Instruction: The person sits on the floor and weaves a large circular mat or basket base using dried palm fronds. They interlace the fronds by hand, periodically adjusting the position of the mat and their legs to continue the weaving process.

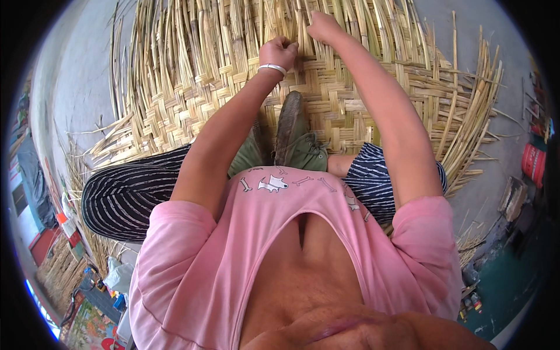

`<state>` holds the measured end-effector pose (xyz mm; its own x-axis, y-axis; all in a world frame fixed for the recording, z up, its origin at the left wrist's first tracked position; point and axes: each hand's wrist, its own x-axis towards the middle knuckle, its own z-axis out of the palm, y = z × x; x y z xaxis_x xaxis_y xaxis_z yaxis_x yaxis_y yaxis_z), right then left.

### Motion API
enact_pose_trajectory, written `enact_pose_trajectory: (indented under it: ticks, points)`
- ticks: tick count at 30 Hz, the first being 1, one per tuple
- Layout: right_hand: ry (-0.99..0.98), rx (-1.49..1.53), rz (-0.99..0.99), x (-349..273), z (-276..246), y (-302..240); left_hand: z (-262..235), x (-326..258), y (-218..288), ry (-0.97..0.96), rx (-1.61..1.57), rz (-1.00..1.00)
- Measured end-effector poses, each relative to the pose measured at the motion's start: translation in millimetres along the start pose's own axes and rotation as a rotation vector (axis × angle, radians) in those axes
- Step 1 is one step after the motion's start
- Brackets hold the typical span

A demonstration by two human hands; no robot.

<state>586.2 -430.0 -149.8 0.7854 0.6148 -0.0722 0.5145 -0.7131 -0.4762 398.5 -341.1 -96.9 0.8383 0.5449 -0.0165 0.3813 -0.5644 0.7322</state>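
A large mat of woven pale bamboo strips (373, 99) lies on the grey floor, with loose strip ends (192, 35) fanning out at the far side and the right. My left hand (279, 51), with a white bangle on the wrist, is closed around strips at the weave's edge. Just right of it, my right hand (322, 26) pinches a strip among the loose ends. I sit on the mat in striped trousers, with my green shoes (294, 137) tucked under me.
Bare concrete floor (81, 87) surrounds the mat. More bundled strips (58, 271) lie at the lower left beside bags and clutter. A red container (534, 162) and other objects stand at the right edge.
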Motion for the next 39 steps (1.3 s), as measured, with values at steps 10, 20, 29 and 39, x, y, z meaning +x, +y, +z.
enact_pose_trajectory:
  ticks: [10,20,29,39]
  points:
    - [-0.365,0.49,0.412,-9.4,-54.6,-50.2,-3.7,1.2,-21.5,-0.038,-0.219,-0.064]
    - [-0.251,0.781,0.35,-34.1,-52.4,-45.0,5.8,3.0,-35.5,-0.042,-0.255,-0.061]
    - [-0.226,1.173,0.317,-46.7,-41.2,-29.7,8.2,7.6,-36.2,-0.122,-0.284,-0.095]
    - [-0.227,1.118,0.253,-53.7,-41.1,-40.3,11.7,2.9,-41.2,-0.141,-0.149,0.016]
